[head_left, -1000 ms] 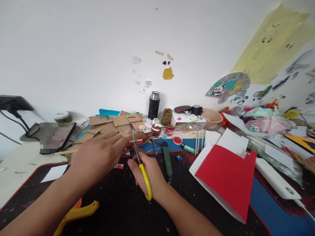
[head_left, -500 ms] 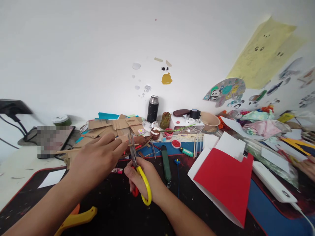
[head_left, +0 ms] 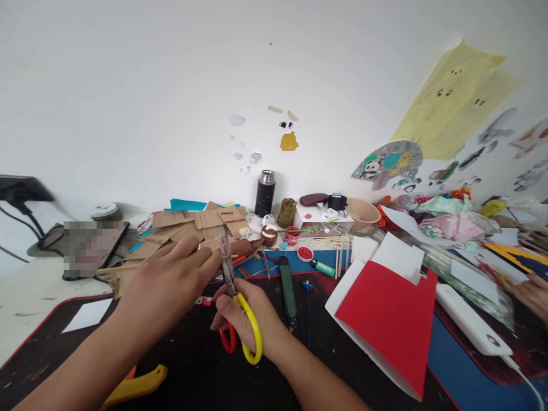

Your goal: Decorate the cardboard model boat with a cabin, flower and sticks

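Note:
My left hand (head_left: 166, 279) is closed around a thin wooden stick (head_left: 112, 269), whose long end shows to the left of the hand. The short end at the fingertips lies by the blades. In my right hand (head_left: 244, 308) are scissors (head_left: 252, 337) with one yellow and one red handle loop, blades pointing up and a little apart. Those blades are right beside my left fingertips; whether they touch the stick is hard to tell. Just right of my right hand lies a green utility knife (head_left: 288, 291) on the black mat (head_left: 192, 365).
Cardboard pieces (head_left: 171, 220) are piled behind my left hand. A black thermos (head_left: 265, 194) stands by the wall. Red card (head_left: 385, 325) and a white power strip (head_left: 471, 319) lie to the right. A yellow-handled tool (head_left: 137, 388) is at the front left. Another person's hand (head_left: 533, 294) shows far right.
The scissor loops have spread and the blades parted slightly, with the red loop now showing more. The stick's short end sticks out less past the blades. The view has shifted slightly.

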`<state>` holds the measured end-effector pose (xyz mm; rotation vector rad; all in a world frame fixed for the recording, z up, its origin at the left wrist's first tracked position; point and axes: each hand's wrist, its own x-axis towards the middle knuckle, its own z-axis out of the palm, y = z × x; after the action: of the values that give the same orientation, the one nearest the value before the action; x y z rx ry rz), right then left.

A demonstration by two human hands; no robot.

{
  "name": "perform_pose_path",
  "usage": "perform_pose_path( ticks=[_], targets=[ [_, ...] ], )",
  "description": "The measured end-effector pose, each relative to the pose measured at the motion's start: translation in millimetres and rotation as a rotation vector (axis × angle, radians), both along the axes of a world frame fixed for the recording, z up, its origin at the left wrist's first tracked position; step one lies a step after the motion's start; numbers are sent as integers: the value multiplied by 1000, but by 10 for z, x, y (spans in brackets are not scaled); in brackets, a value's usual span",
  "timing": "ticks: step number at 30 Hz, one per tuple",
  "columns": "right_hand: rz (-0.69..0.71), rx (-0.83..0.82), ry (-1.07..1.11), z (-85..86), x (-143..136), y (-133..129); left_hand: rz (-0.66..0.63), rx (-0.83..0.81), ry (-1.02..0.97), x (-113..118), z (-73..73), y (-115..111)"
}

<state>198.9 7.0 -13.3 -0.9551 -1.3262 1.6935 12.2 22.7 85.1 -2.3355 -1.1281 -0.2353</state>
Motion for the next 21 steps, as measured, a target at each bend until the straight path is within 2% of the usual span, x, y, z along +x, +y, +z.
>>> perform_pose_path(
  ticks=[9, 16, 21],
  targets=[
    [47, -63, 19, -6, -37, -30, -41, 85, 20, 41, -51, -16],
    [-46, -2, -103, 7, -22, -61, 119, -160, 6, 63, -7, -37],
    [-127, 91, -252, -59, -24, -90, 209, -281, -201, -16, -32, 32]
  ],
)
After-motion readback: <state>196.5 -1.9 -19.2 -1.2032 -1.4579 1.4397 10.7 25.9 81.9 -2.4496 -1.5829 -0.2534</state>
